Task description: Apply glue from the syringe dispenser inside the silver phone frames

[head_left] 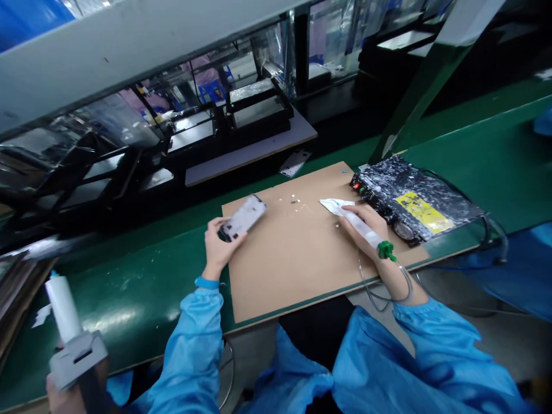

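Note:
My left hand (218,246) grips a flat, pale phone-like part (246,218) by its lower end, tilted above the left side of a brown board (288,270). In my right hand (375,233) is a clear dispensing syringe (361,226) with a green cap (386,250) and a thin tube (405,276) running from it. A white piece of tissue or wipe (333,204) lies at the syringe's front end; whether my fingers also hold it, I cannot tell. Small white scraps (295,200) are scattered on the board between my hands.
A black, paint-spattered controller box (418,195) with a yellow label stands right of my right hand. Black trays (259,106) line the far shelf. Another flat part (295,163) lies behind the board. At lower left, another person's hand (54,397) holds a dispensing gun (77,356).

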Action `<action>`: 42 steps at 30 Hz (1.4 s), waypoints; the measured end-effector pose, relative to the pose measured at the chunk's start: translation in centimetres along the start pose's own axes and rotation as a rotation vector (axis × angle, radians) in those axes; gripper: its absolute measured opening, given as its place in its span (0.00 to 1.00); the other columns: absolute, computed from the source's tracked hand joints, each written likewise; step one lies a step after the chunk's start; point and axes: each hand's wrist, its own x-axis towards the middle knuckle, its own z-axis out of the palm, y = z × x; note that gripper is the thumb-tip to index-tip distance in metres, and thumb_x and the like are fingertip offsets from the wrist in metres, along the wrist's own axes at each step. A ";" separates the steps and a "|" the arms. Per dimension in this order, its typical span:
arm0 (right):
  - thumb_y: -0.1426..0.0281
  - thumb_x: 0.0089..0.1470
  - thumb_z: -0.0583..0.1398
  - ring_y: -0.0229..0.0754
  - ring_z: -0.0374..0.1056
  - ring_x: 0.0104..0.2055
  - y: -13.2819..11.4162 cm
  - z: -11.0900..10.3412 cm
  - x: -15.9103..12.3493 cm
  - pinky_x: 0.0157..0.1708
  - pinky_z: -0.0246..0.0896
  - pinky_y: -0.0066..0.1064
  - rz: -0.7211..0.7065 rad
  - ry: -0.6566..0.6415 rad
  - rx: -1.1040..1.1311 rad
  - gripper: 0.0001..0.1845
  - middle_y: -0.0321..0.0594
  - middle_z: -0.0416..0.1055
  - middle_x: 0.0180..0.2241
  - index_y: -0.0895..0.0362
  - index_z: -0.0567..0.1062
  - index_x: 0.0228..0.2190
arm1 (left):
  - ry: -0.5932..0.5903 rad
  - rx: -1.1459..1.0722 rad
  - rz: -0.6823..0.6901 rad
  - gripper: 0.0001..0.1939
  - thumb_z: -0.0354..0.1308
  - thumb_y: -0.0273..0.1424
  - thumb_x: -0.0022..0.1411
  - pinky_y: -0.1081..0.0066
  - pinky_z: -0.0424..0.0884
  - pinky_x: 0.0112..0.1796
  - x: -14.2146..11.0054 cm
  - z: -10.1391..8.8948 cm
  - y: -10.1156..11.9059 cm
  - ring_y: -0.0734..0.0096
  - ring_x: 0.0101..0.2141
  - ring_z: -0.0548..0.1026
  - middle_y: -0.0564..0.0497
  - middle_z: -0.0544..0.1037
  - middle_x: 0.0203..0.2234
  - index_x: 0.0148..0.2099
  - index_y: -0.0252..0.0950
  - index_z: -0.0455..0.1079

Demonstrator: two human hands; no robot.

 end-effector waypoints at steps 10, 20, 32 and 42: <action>0.57 0.67 0.67 0.50 0.79 0.39 -0.5 -0.2 -0.2 0.43 0.77 0.41 0.026 -0.043 -0.042 0.15 0.43 0.81 0.38 0.51 0.85 0.48 | -0.397 0.173 0.249 0.35 0.63 0.44 0.74 0.40 0.69 0.69 -3.4 3.3 5.3 0.38 0.70 0.71 0.37 0.71 0.72 0.77 0.39 0.63; 0.57 0.63 0.67 0.50 0.76 0.36 -2.3 -1.1 -0.2 0.40 0.74 0.43 0.090 -0.107 -0.159 0.13 0.44 0.81 0.36 0.51 0.83 0.43 | -0.523 -0.009 0.232 0.41 0.72 0.49 0.70 0.46 0.69 0.63 -2.8 6.2 6.7 0.44 0.62 0.75 0.44 0.80 0.66 0.77 0.45 0.62; 0.40 0.58 0.75 0.40 0.65 0.23 -7.6 4.1 -2.8 0.23 0.59 0.33 0.440 -0.357 0.514 0.27 0.36 0.76 0.27 0.50 0.81 0.37 | -0.574 -0.110 0.321 0.45 0.73 0.55 0.68 0.50 0.68 0.64 -4.5 6.0 7.9 0.47 0.60 0.75 0.43 0.80 0.61 0.77 0.41 0.65; 0.44 0.61 0.76 0.40 0.67 0.24 -8.6 4.4 -2.7 0.25 0.68 0.37 0.471 -0.413 0.441 0.23 0.35 0.77 0.29 0.49 0.82 0.40 | -0.583 -0.087 0.303 0.46 0.72 0.55 0.68 0.50 0.67 0.64 -4.8 6.1 7.9 0.44 0.61 0.75 0.41 0.79 0.63 0.78 0.40 0.64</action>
